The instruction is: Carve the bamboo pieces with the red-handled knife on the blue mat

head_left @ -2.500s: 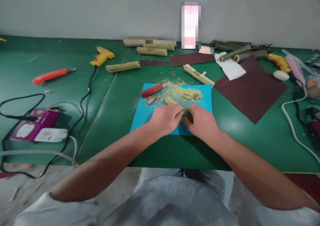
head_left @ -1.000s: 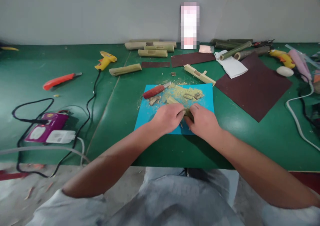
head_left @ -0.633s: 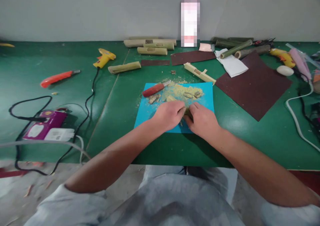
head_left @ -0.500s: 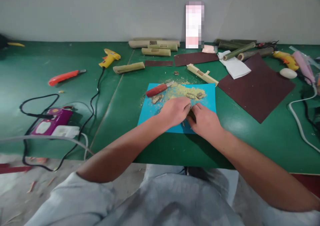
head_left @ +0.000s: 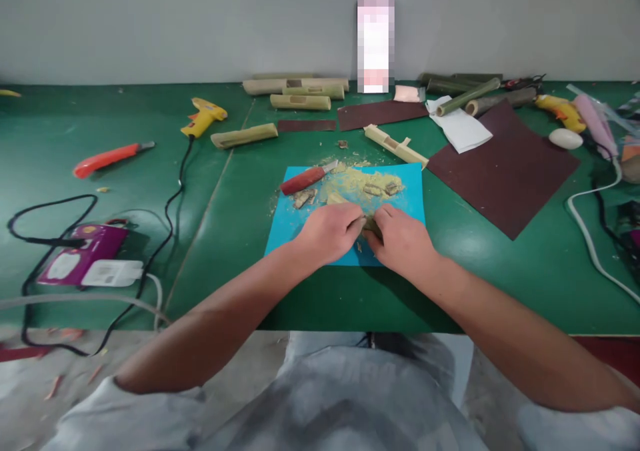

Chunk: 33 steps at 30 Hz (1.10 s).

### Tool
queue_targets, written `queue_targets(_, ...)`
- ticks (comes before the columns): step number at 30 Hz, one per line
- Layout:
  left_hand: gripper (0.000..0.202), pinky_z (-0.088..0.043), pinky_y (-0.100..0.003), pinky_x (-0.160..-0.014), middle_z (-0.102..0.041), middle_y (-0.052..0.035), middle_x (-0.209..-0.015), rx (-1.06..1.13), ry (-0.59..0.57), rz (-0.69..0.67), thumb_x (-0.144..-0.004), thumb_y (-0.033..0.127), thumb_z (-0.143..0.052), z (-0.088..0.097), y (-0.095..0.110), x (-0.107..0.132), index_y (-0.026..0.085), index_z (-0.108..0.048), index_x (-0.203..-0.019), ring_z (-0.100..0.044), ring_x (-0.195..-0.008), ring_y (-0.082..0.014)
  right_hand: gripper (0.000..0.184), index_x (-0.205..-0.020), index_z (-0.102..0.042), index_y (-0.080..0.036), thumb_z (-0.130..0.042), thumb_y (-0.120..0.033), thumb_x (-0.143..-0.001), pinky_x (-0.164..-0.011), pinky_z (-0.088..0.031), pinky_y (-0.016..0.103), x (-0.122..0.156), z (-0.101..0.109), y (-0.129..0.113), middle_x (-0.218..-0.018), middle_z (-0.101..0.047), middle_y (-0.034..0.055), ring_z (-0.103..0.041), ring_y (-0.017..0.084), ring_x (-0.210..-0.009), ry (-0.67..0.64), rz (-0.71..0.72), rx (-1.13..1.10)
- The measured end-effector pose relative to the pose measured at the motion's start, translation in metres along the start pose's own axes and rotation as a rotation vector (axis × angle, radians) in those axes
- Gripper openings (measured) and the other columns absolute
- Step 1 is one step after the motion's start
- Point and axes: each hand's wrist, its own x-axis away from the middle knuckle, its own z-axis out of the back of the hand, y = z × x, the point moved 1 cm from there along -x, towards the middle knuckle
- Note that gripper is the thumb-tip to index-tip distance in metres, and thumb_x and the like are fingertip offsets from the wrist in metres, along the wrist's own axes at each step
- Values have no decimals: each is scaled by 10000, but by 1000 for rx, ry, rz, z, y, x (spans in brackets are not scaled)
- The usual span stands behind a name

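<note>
The left hand [head_left: 327, 232] and the right hand [head_left: 404, 236] are clamping a bamboo piece [head_left: 371, 224] between them, over the blue sheet [head_left: 414, 188] — its pale end is poking out toward ten o'clock. From the grip, a red-handled knife [head_left: 303, 180] is lying at ten o'clock, yellowish shavings [head_left: 351, 182] are spreading at twelve, and a brown sheet [head_left: 507, 181] is resting at two.

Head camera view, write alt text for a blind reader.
A person's left hand and right hand grip a bamboo piece over a blue sheet bearing shavings and a red-handled knife. More bamboo pieces and a glue gun lie farther back on the green table.
</note>
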Motion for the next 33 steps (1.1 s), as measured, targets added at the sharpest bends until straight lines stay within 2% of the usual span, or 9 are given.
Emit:
queue_targets(9, 257, -340, -307, -595, -637, -43, -730, -9, -15, 26, -950, 237, -464, 0, 1, 2, 190, -579, -725, -571, -685, -175, 204, -967, -610, -169, -451, -297, -985, -625, -268, 337, -1, 2, -2, -971, -652, 106, -554, 215, -822, -7, -11, 11)
queue_targets(14, 244, -309, -312, -574, -637, -48, -737, -40, 29, 35, -940, 230, -472, -1, 3, -4, 195, -566, -717, -559, -688, -179, 220, -1004, -616, -163, -451, -307, -986, -631, -274, 341, -1, 2, 0, -984, -654, 109, -544, 214, -815, -11, 6, -8)
queue_targets(20, 260, -332, -310, -591, -634, -48, -720, -33, -30, 26, -946, 245, -464, 2, 3, 0, 191, -582, -721, -557, -671, -175, 214, -974, -619, -158, -458, -298, -979, -637, -287, 338, -2, 2, 0, -969, -648, 110, -543, 212, -810, -21, 9, -11)
queue_targets(25, 245, -327, -310, -594, -639, -49, -741, -48, 14, 14, -937, 226, -467, 0, 3, -6, 193, -568, -716, -573, -700, -184, 227, -992, -620, -156, -450, -307, -988, -640, -294, 342, -2, 1, 1, -982, -653, 110, -542, 211, -806, -5, 15, -10)
queue_targets(28, 251, -330, -309, -596, -634, -45, -730, -31, -9, -11, -943, 234, -471, 0, 1, -3, 193, -566, -715, -573, -689, -181, 213, -964, -613, -166, -464, -316, -982, -636, -294, 338, -2, 0, 2, -962, -647, 103, -542, 210, -800, -2, -5, -12)
queue_targets(33, 251, -330, -310, -589, -639, -55, -739, -36, 9, 29, -945, 245, -462, -2, 0, -2, 198, -585, -732, -572, -693, -188, 210, -971, -607, -166, -455, -311, -984, -656, -316, 334, -1, -1, 4, -974, -649, 109, -552, 213, -823, 5, 23, -23)
